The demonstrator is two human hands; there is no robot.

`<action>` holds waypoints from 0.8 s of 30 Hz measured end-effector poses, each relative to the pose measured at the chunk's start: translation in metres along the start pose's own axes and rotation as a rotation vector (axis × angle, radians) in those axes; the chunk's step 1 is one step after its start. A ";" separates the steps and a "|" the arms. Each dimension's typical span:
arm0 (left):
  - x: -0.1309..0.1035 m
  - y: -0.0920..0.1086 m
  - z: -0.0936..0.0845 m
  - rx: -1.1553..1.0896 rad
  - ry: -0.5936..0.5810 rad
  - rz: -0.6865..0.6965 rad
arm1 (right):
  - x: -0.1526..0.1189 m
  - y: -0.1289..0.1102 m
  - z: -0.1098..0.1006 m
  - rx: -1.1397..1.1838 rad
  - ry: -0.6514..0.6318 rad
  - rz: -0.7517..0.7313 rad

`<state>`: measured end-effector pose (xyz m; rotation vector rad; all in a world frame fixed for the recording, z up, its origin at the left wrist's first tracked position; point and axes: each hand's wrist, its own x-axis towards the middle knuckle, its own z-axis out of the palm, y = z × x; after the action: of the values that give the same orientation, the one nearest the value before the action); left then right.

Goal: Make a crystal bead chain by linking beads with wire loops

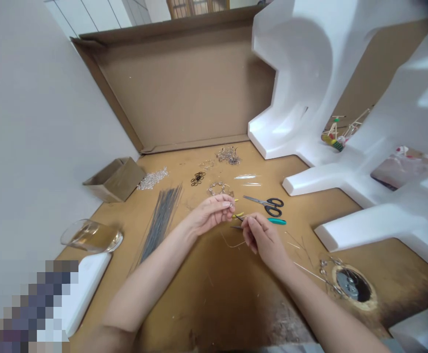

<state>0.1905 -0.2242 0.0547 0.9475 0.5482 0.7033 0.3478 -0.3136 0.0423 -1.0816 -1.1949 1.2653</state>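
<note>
My left hand (214, 214) is closed in a pinch over the middle of the table, with what looks like a small clear bead (231, 206) at its fingertips. Close by on the right, my right hand (263, 239) pinches a thin dark wire (239, 218) that points toward the left fingers. Beneath and behind the hands lie a yellow-handled tool, mostly hidden, and a teal-handled tool (277, 221). Black-handled scissors (268, 203) rest just beyond my right hand. A ring of wire with clear beads (217, 188) lies behind my left hand.
Left of my arm lies a bundle of grey wires (160, 218), with clear beads (153, 178), a cardboard box (115, 179) and a glass (92, 236) farther left. Black loops (198, 179) lie behind. White foam pieces (294, 88) stand right; a round container (354, 287) sits front right.
</note>
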 end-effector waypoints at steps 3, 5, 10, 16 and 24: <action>-0.001 -0.002 0.001 -0.017 -0.013 -0.004 | -0.001 -0.001 0.000 -0.023 -0.007 -0.012; -0.002 -0.003 0.001 -0.031 -0.020 -0.013 | -0.001 -0.001 0.000 -0.033 -0.009 -0.016; -0.003 -0.002 0.001 -0.018 -0.026 -0.011 | -0.001 0.001 0.001 -0.045 -0.007 -0.026; -0.003 -0.001 -0.001 0.025 0.006 0.020 | 0.000 0.003 0.001 -0.067 -0.011 -0.023; -0.004 0.000 -0.002 0.072 0.015 0.013 | 0.000 0.006 -0.001 -0.092 -0.011 -0.039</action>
<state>0.1867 -0.2260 0.0544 1.0145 0.5844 0.7068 0.3479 -0.3133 0.0359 -1.1140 -1.2870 1.1979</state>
